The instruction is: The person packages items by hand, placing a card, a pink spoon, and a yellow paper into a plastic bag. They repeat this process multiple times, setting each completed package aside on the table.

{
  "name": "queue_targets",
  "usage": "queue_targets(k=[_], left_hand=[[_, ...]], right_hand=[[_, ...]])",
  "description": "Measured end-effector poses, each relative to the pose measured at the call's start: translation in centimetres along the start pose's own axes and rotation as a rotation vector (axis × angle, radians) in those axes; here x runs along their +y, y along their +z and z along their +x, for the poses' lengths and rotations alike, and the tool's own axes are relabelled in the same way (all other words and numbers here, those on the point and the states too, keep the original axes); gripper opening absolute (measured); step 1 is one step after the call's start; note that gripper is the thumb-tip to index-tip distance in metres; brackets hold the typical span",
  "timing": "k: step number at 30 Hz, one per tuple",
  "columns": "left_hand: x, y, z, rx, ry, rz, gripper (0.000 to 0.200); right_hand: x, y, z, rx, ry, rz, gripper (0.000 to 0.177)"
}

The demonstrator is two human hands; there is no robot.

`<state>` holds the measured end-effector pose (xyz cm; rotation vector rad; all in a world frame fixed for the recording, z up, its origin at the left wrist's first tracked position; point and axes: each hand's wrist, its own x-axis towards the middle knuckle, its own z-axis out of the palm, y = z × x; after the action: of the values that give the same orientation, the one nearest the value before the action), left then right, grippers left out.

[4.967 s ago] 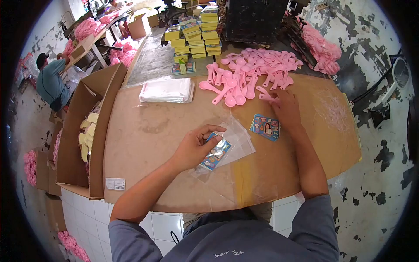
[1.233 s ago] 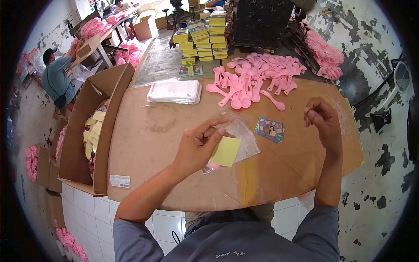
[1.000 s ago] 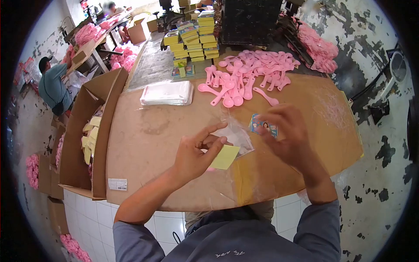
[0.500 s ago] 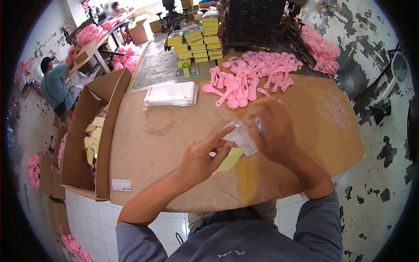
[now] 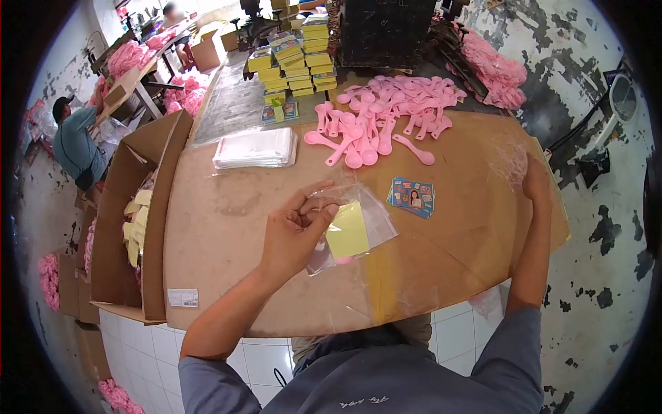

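Observation:
My left hand [image 5: 298, 231] pinches a clear plastic bag [image 5: 381, 231] between thumb and fingers. Inside or behind the film shows a yellow card [image 5: 348, 231], with a bit of pink at its lower edge that I cannot make out. Far to the right, my right hand [image 5: 536, 179] is at a heap of thin clear plastic strips [image 5: 507, 165]; its fingers are mostly turned away, so their grip is hidden. Between the hands lies a small stack of blue printed cards [image 5: 412, 198]. Beyond it a single pink spoon [image 5: 415, 150] rests near a large pile of pink spoons [image 5: 365, 131].
A stack of clear bags [image 5: 255, 148] lies on the cardboard-covered table [image 5: 227, 241]. Yellow-edged card bundles [image 5: 296, 65] stand at the back. An open carton [image 5: 155, 255] with yellow-carded packs flanks the left edge. A co-worker [image 5: 79, 141] sits further left.
My right hand has swung from the middle to the strips at the right, uncovering the blue cards. The left hand has shifted slightly left and raised the bag, with the yellow card facing up.

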<state>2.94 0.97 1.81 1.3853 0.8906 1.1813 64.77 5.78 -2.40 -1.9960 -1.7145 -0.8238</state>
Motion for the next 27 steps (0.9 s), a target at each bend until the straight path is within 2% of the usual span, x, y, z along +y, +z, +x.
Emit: queue_targets(k=[1,3,6,9,11,13,15,18,21,24,27], left_hand=[[-0.1,-0.1,0.2,0.001,-0.007,0.001,0.036],[-0.6,-0.3,0.3,0.001,-0.032,0.003,0.037],[-1.1,-0.4,0.4,-0.012,-0.046,-0.039,0.037],[-1.5,-0.1,0.5,-0.005,-0.006,-0.058,0.037],[-1.1,0.2,0.4,-0.008,0.001,-0.042,0.036],[-1.0,0.0,0.4,-0.013,-0.022,-0.052,0.036],[-1.4,-0.3,0.5,-0.022,-0.075,-0.085,0.035],[-1.5,-0.6,0.5,-0.036,-0.083,-0.091,0.031],[-2.2,-0.8,0.5,-0.035,-0.075,-0.119,0.03],[-2.0,-0.8,0.5,-0.048,-0.078,-0.102,0.03],[-2.3,-0.8,0.6,-0.075,-0.093,-0.105,0.028]], right_hand=[[-0.1,-0.1,-0.5,0.058,-0.023,-0.161,0.02],[-5.7,-5.9,0.9,-0.05,0.145,0.079,0.023],[-9.6,-7.5,2.7,-0.126,0.242,0.338,0.022],[-16.8,-8.6,2.8,-0.055,0.011,0.644,0.022],[-22.8,-10.0,2.2,-0.148,-0.02,0.767,0.024],[-28.5,-11.9,1.1,-0.488,0.008,1.041,0.028],[-32.0,-13.5,0.3,-0.641,-0.282,1.186,0.035],[-36.0,-12.3,-0.7,-0.546,-0.458,1.371,0.035],[-37.0,-12.3,-0.9,-0.825,-0.31,1.464,0.032],[-37.3,-10.8,-2.1,-0.922,-0.214,1.6,0.027],[-37.0,-11.6,-2.1,-0.906,-0.105,1.646,0.024]])
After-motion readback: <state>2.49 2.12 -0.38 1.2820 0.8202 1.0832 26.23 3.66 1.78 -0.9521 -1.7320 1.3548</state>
